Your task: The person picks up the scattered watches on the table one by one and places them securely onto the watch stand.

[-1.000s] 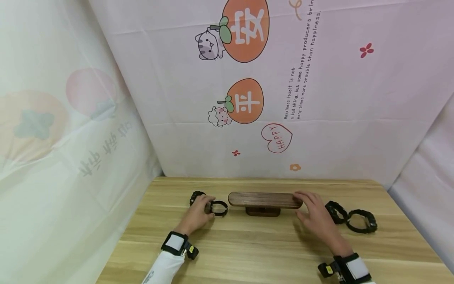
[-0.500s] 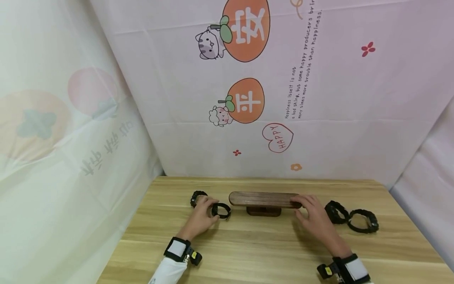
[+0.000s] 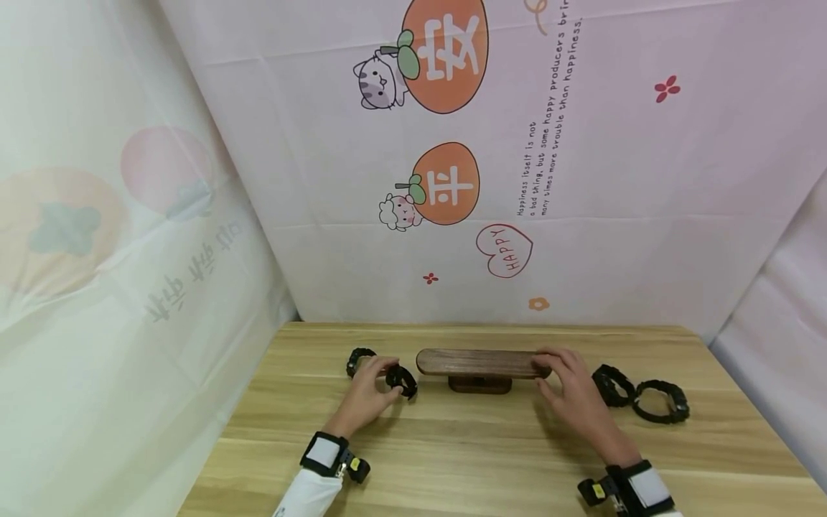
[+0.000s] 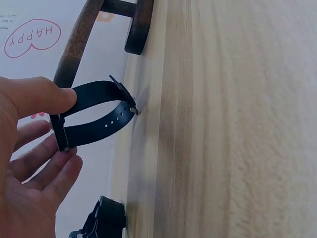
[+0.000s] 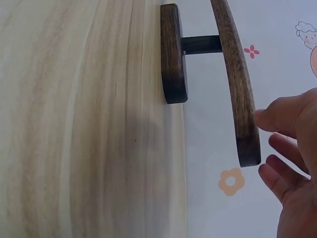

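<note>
My left hand (image 3: 365,395) holds a black wristwatch (image 4: 104,129) between thumb and fingers, its strap buckled into a loop. In the head view this watch is raised just left of a dark wooden T-shaped stand (image 3: 481,364). The stand has a long horizontal bar on a short post and a small base (image 5: 173,54). At the bar's right end is my right hand (image 3: 575,402), thumb against the wood and the other fingers curled about the end. A second black watch (image 3: 357,359) lies behind my left hand, partly hidden by it.
Two more black watches lie to the right of my right hand, a nearer one (image 3: 662,402) and one beside it (image 3: 612,385). All stand on a wood-grain table (image 3: 465,459). Printed white cloth (image 3: 614,273) hangs behind the table and at both sides.
My left hand has shifted slightly right with the watch and turned it, so its strap loop looks narrower and tilted. My right hand stays at the bar's end, and the stand has not moved.
</note>
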`<state>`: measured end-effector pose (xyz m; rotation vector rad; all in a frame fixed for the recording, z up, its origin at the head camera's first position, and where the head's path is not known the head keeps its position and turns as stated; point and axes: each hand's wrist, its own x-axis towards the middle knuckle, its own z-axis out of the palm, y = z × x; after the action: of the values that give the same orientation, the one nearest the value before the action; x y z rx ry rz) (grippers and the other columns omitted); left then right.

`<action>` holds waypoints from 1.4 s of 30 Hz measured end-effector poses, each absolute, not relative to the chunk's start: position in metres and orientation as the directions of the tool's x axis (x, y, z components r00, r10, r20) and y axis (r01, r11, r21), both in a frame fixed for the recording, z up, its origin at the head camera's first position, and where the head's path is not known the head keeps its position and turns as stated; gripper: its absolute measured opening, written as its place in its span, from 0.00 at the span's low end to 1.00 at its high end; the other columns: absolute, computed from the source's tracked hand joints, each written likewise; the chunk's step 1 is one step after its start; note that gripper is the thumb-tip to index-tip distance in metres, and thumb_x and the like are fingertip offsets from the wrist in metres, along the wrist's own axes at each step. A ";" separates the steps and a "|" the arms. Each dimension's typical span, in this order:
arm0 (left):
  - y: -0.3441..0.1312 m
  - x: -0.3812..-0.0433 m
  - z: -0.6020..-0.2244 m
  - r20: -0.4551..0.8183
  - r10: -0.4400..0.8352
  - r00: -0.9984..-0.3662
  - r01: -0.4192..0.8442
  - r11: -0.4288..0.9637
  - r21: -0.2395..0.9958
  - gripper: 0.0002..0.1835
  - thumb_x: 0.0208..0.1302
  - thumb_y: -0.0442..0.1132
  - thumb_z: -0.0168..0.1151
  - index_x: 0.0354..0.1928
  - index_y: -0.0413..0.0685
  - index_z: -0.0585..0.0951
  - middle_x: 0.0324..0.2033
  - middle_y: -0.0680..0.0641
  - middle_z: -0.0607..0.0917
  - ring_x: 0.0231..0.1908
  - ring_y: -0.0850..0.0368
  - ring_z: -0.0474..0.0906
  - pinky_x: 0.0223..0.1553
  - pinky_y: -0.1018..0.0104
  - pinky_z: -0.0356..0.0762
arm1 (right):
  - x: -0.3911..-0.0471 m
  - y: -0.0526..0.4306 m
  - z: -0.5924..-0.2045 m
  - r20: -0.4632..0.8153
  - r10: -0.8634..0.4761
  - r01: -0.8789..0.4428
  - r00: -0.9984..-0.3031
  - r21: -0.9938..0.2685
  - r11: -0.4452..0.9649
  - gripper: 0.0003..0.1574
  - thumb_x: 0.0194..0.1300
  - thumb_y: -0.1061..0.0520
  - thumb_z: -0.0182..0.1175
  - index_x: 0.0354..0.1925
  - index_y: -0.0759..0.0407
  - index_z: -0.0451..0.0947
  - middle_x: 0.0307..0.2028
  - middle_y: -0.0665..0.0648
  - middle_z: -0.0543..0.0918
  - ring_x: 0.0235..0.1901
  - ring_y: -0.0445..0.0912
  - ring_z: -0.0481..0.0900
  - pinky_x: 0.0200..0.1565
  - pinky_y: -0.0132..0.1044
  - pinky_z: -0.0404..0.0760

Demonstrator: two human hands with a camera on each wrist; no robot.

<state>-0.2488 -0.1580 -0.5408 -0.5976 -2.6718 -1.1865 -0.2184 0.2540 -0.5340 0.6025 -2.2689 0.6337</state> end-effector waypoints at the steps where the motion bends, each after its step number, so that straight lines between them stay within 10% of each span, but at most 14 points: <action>1: -0.158 -0.249 -0.541 0.300 0.292 -0.908 0.418 0.603 0.679 0.29 0.66 0.35 0.75 0.68 0.40 0.79 0.63 0.42 0.83 0.61 0.42 0.82 0.63 0.45 0.84 | -0.219 0.254 -0.534 0.721 -0.233 -0.575 -0.652 -0.271 0.772 0.32 0.47 0.76 0.81 0.52 0.67 0.85 0.56 0.66 0.83 0.57 0.62 0.77 0.52 0.48 0.76; 42: -0.156 -0.256 -0.541 0.371 0.265 -0.890 0.453 0.599 0.661 0.29 0.64 0.33 0.77 0.66 0.45 0.81 0.62 0.43 0.84 0.60 0.43 0.82 0.62 0.43 0.85 | -0.219 0.259 -0.544 0.625 -0.171 -0.474 -0.762 -0.358 0.805 0.39 0.53 0.71 0.80 0.63 0.68 0.80 0.60 0.69 0.83 0.59 0.65 0.81 0.54 0.62 0.85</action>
<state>-0.2555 -0.1556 -0.5407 -0.5924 -2.5924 -1.1691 -0.2193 0.2589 -0.5438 0.4752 -2.4024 0.6826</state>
